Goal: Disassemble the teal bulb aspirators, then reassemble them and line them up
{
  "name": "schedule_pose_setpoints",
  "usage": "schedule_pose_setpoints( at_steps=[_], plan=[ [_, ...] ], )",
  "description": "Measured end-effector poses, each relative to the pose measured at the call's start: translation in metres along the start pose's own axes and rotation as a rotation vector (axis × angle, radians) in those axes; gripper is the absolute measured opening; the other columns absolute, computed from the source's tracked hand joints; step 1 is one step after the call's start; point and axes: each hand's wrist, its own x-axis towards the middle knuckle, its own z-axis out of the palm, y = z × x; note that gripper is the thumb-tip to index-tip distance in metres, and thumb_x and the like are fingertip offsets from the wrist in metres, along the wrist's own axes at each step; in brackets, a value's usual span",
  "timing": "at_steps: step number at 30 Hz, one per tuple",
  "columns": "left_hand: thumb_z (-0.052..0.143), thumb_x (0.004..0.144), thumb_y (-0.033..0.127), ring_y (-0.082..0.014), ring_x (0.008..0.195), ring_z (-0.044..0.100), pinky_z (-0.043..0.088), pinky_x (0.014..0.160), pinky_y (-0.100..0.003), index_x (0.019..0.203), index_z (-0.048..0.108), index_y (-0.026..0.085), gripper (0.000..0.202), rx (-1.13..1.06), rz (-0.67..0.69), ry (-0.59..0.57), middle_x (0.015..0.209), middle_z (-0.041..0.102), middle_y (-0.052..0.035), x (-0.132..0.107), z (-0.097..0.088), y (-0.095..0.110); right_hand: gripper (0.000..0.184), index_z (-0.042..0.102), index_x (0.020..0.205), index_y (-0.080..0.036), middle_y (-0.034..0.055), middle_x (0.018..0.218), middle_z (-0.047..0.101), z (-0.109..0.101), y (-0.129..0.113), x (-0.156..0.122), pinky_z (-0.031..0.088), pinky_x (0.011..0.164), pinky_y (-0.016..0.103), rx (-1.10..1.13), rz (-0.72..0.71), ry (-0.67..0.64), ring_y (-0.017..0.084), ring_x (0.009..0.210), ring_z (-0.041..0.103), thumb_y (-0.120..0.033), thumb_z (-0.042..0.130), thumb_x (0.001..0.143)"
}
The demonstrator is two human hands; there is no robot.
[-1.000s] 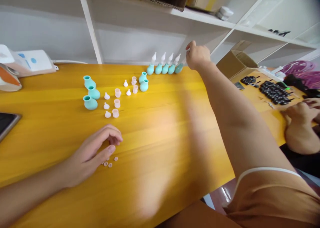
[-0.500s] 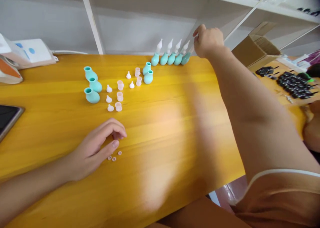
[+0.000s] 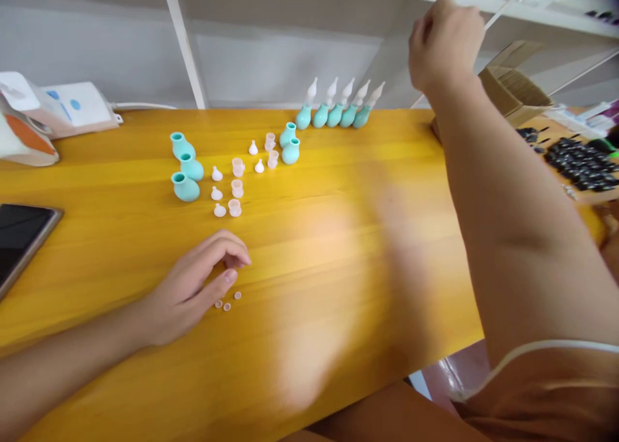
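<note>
My left hand [image 3: 200,287] rests on the table with its thumb and fingers apart and loosely curved, nothing between them. Three tiny pale rings [image 3: 227,306] lie beside its thumb. Up at the shelf edge, my right hand [image 3: 447,42] is raised with curled fingers; nothing shows in it, though its palm side is partly hidden. Below and left of it stands a row of teal squeeze bulbs with clear pointed nozzles [image 3: 348,106]. Two open teal bulbs [image 3: 290,150] stand nearby, and three more [image 3: 186,187] sit farther left. Between them are several white funnel-shaped pieces [image 3: 216,193] and clear collars [image 3: 236,188].
A phone [image 3: 26,242] lies at the left edge, below a white device [image 3: 82,113] with a cable. Shelving [image 3: 285,48] closes off the back. On the right are a cardboard box [image 3: 515,93], a heap of black parts [image 3: 583,164] and part of another person.
My right hand has come away from the rightmost nozzle-fitted bulb, rising up and to the right; that bulb now stands in the row. My left hand has stayed put while the view shifted slightly.
</note>
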Motion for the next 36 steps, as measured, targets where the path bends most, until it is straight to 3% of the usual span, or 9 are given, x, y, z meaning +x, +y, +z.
schedule_pose_setpoints(
  at_steps=[3,6,8,13,17,21,29,33,36],
  plan=[
    [0.045,0.116,0.030,-0.0205,0.102,0.062,0.055,0.089,-0.033,0.120,0.064,0.023,0.020,0.005,0.013,0.006,0.114,0.064,-0.0071,0.002,0.000,0.003,0.035,0.070,0.105,-0.012,0.0224,0.110,0.077,-0.025,-0.012,-0.014,0.037,0.083,0.041,0.166,0.003,0.113,0.025,0.097,0.064,-0.027,0.040,0.115],
    [0.044,0.116,0.028,-0.0193,0.100,0.063,0.055,0.089,-0.032,0.118,0.063,0.023,0.020,0.009,0.013,0.016,0.112,0.064,-0.0059,0.002,-0.001,0.006,0.036,0.050,0.076,-0.025,0.0091,0.080,0.064,-0.044,-0.038,-0.050,0.037,0.078,0.039,0.337,-0.083,0.114,0.019,0.075,0.048,-0.031,0.051,0.111],
    [0.045,0.116,0.029,-0.0194,0.099,0.063,0.055,0.088,-0.032,0.116,0.064,0.023,0.020,0.007,0.016,0.029,0.110,0.064,-0.0056,0.002,0.000,0.006,0.035,0.046,0.074,-0.026,0.0070,0.077,0.060,-0.053,-0.060,-0.084,0.037,0.076,0.038,0.406,-0.191,0.078,0.020,0.073,0.048,-0.030,0.054,0.108],
    [0.045,0.116,0.034,-0.0206,0.098,0.063,0.055,0.089,-0.036,0.116,0.065,0.022,0.022,0.010,0.007,0.038,0.109,0.065,-0.0070,0.000,0.002,0.003,0.015,0.067,0.096,-0.022,0.0091,0.091,0.074,-0.058,-0.114,-0.168,0.041,0.073,0.036,0.513,-0.510,-0.187,0.026,0.080,0.065,-0.025,0.053,0.101],
    [0.048,0.116,0.035,-0.0201,0.098,0.063,0.055,0.090,-0.036,0.117,0.065,0.022,0.022,0.007,0.012,0.047,0.110,0.065,-0.0075,-0.001,0.002,0.003,0.038,0.070,0.133,-0.019,0.0124,0.146,0.072,-0.053,-0.149,-0.208,0.050,0.075,0.035,0.548,-0.785,-0.287,0.027,0.107,0.074,-0.018,0.049,0.102],
    [0.048,0.116,0.033,-0.0197,0.099,0.064,0.055,0.091,-0.036,0.116,0.065,0.022,0.020,0.019,-0.011,0.053,0.111,0.065,-0.0072,-0.002,0.002,0.004,0.052,0.062,0.155,-0.017,0.0122,0.170,0.055,-0.050,-0.173,-0.223,0.054,0.073,0.037,0.416,-0.775,-0.376,0.029,0.114,0.075,-0.017,0.044,0.106],
    [0.051,0.110,0.025,-0.0203,0.098,0.066,0.057,0.089,-0.038,0.115,0.066,0.023,0.015,0.035,-0.033,0.064,0.109,0.067,-0.0063,0.000,0.003,0.001,0.049,0.067,0.151,-0.016,0.0154,0.160,0.064,-0.042,-0.178,-0.222,0.059,0.085,0.037,0.434,-0.688,-0.437,0.030,0.121,0.074,-0.017,0.041,0.110],
    [0.051,0.095,0.009,-0.0183,0.089,0.063,0.055,0.081,-0.034,0.106,0.064,0.022,0.021,0.115,-0.056,0.062,0.101,0.066,-0.0037,0.002,0.003,0.001,0.047,0.073,0.142,-0.015,0.0141,0.153,0.070,-0.047,-0.166,-0.229,0.059,0.096,0.039,0.584,-0.685,-0.420,0.029,0.126,0.073,-0.012,0.043,0.107],
    [0.054,0.082,0.004,-0.0201,0.093,0.060,0.053,0.083,-0.035,0.105,0.061,0.022,0.031,0.248,0.011,-0.050,0.103,0.064,-0.0035,0.001,0.004,0.005,0.043,0.077,0.134,-0.016,0.0121,0.143,0.075,-0.056,-0.156,-0.249,0.058,0.099,0.037,0.705,-0.755,-0.391,0.026,0.123,0.074,-0.011,0.046,0.105]
  ],
)
